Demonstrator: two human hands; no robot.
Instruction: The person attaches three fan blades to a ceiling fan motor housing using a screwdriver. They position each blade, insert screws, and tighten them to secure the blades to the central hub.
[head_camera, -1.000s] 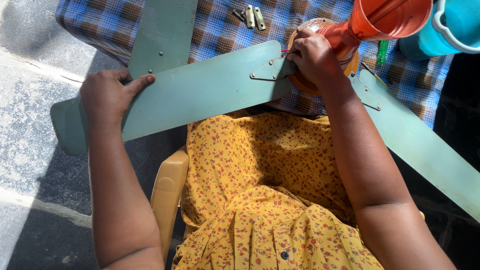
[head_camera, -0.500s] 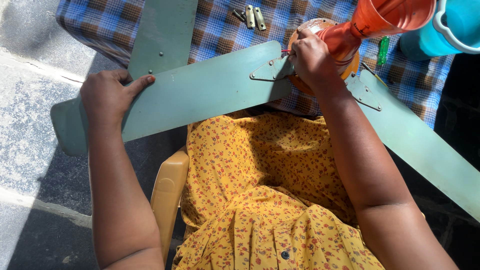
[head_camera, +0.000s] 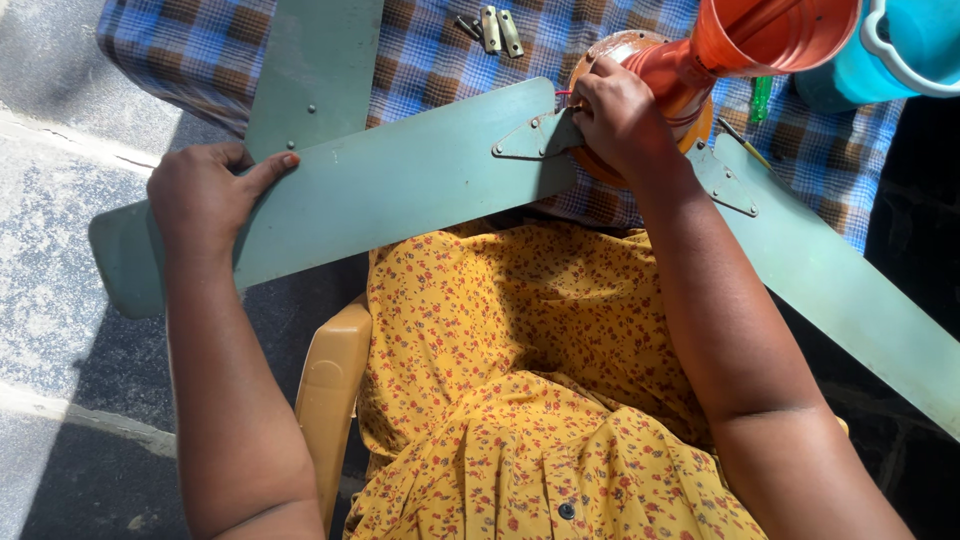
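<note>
**Hands steady a fan blade at its hub**

Left hand lies open and flat on the long grey-green metal fan blade at centre left, pinning it level. Right hand curls closed at the blade's bracket against the round brown motor hub, upper centre, beside an orange plastic funnel on the blue checked cloth.
</note>
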